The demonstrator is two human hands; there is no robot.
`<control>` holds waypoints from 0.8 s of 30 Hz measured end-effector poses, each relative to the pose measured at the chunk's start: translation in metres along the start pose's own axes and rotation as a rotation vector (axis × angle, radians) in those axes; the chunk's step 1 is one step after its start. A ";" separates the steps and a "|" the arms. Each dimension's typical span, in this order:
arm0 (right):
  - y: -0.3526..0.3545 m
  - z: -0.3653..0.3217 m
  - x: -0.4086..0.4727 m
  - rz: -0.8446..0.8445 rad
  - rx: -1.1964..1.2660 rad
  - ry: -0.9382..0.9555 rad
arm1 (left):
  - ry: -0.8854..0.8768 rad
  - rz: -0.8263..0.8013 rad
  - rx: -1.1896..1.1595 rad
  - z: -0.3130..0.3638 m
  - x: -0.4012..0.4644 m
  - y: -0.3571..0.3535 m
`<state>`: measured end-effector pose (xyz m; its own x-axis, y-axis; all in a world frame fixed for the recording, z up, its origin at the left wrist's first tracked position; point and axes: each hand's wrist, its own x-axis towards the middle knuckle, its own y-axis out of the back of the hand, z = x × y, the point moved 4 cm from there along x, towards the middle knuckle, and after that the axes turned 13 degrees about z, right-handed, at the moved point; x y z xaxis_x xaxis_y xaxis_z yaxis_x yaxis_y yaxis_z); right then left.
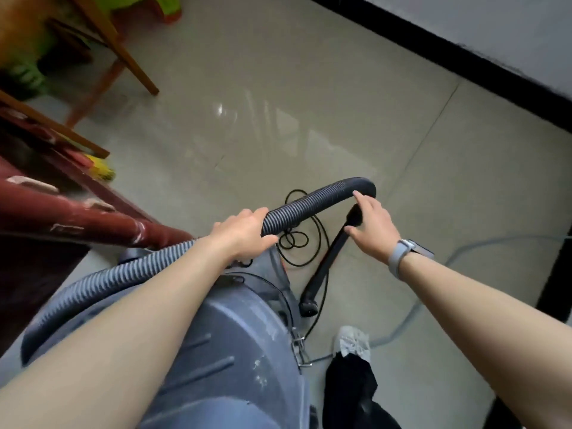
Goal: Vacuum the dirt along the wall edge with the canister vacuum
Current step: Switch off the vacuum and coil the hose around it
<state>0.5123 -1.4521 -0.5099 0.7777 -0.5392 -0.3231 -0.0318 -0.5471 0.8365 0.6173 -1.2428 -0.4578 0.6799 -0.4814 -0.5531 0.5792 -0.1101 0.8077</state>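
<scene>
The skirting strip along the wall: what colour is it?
Black, under a pale wall; the skirting strip shows clearly in the head view.

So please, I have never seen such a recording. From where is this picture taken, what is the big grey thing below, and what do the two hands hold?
The picture comes from a camera worn on the person's head, looking down at the arms. The big grey thing is the canister vacuum, standing on the tiled floor. A ribbed hose comes out of it. The left hand grips this hose. The right hand, with a watch on the wrist, holds the black tube at the hose's end; its tip points down to the floor. A black cable lies looped on the tiles. The wall with its dark baseboard runs at upper right, away from the tube.
</scene>
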 end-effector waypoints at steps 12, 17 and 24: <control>-0.030 0.053 0.077 -0.074 -0.137 0.177 | -0.072 0.218 0.145 0.023 0.017 -0.025; -0.007 0.068 0.064 -0.043 -0.300 0.343 | -0.074 0.247 0.151 0.026 0.008 -0.024; 0.052 0.089 -0.012 -0.040 -0.223 0.375 | 0.029 0.294 0.144 0.039 -0.018 -0.017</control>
<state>0.4458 -1.5310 -0.5015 0.9512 -0.2277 -0.2085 0.1074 -0.3890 0.9149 0.5782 -1.2661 -0.4536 0.8221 -0.4865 -0.2956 0.2878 -0.0928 0.9532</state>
